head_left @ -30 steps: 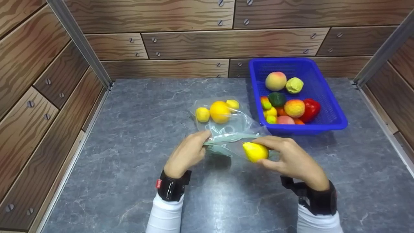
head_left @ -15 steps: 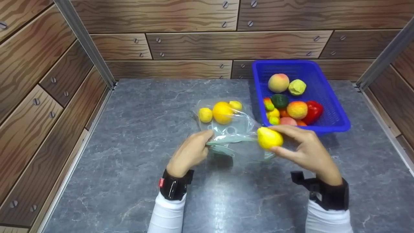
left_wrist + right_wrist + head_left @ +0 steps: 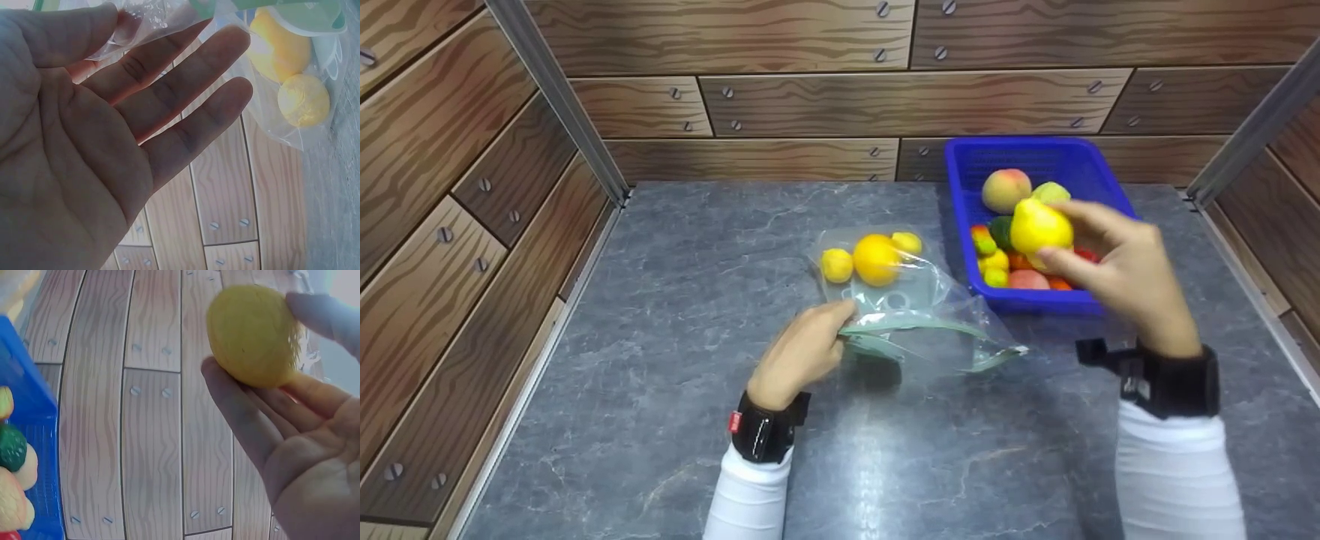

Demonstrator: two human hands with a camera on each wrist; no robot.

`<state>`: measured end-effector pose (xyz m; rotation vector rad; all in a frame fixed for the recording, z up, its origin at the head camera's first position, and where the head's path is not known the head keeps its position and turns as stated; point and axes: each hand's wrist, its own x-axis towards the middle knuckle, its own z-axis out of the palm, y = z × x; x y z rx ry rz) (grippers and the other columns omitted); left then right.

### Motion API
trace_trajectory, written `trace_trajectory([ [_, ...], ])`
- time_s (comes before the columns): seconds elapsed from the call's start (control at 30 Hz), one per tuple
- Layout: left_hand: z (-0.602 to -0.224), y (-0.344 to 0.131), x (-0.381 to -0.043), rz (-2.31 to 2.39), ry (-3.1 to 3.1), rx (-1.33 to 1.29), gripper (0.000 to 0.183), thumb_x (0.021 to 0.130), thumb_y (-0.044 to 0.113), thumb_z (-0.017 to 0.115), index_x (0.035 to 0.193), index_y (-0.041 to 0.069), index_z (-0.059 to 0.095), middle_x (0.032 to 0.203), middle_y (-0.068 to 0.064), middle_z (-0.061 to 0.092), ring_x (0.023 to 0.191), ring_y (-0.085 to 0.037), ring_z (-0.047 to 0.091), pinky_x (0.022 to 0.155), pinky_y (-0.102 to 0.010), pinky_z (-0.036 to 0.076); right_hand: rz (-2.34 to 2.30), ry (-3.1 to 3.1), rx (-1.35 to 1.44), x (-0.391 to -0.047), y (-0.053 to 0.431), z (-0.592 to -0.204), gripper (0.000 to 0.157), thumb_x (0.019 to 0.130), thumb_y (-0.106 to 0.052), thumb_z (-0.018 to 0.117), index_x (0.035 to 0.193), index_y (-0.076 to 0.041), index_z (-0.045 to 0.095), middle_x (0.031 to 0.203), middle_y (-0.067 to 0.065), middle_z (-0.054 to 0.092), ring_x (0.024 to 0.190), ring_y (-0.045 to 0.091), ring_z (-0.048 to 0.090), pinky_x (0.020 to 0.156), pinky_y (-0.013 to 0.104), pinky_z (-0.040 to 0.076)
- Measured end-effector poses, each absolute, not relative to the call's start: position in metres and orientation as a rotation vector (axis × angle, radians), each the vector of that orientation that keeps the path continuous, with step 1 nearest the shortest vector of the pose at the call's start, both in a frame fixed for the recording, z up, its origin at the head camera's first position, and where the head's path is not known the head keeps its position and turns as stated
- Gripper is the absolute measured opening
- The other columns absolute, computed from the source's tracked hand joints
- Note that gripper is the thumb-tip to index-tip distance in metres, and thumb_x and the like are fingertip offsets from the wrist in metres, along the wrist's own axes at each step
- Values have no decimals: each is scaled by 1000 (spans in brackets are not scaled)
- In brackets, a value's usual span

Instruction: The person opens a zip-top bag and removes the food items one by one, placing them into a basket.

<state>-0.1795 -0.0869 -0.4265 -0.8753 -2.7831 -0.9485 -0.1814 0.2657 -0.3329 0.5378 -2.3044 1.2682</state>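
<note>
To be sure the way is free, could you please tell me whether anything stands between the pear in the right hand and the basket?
Nothing visible does: the right wrist view shows a gap between pear and basket, with wall behind. Inside the basket, fruit may limit space.

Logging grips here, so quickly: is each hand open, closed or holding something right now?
Left hand: holding the clear plastic bag, pinched at its mouth.
Right hand: holding a yellow pear.
</note>
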Motion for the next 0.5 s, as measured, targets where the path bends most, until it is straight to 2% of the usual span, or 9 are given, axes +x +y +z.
trace_trajectory([
  [0.07, -427, -87, -180, -947, -2781, -874, 30, 82, -16, 55, 91, 13, 52, 84, 0, 56, 81, -19, 59, 73, -33, 55, 1238, -2297, 501, -192, 269, -329, 46, 80, 15, 78, 124, 8, 69, 114, -12, 71, 95, -3, 69, 81, 11, 55],
  [0.23, -427, -87, -180, -951, -2785, -890, 29, 83, -15, 56, 95, 11, 56, 85, -1, 59, 80, -19, 60, 71, -32, 55, 1137, -2353, 404, -222, 278, -323, 42, 84, 5, 79, 124, 10, 67, 119, 23, 71, 93, -17, 61, 82, 5, 50],
  [0.33, -426, -87, -180, -962, -2793, -899, 29, 85, -15, 58, 98, 11, 58, 86, -1, 61, 78, -18, 61, 69, -30, 55, 1068, -2452, 301, -241, 286, -322, 44, 87, -5, 80, 126, 9, 67, 122, 31, 68, 87, -18, 57, 78, 1, 47],
  [0.43, -426, -87, -180, -960, -2797, -889, 28, 85, -14, 58, 97, 11, 58, 86, -2, 62, 78, -17, 60, 69, -29, 54, 978, -2566, 216, -259, 291, -322, 48, 89, -15, 79, 129, 7, 65, 121, 32, 68, 91, 5, 68, 72, -1, 42],
  [0.5, -426, -87, -180, -955, -2791, -882, 29, 84, -15, 57, 95, 12, 56, 85, -2, 61, 78, -17, 58, 68, -29, 53, 918, -2635, 176, -270, 295, -322, 50, 91, -19, 77, 132, 7, 64, 119, 32, 68, 95, 25, 69, 69, 2, 39],
])
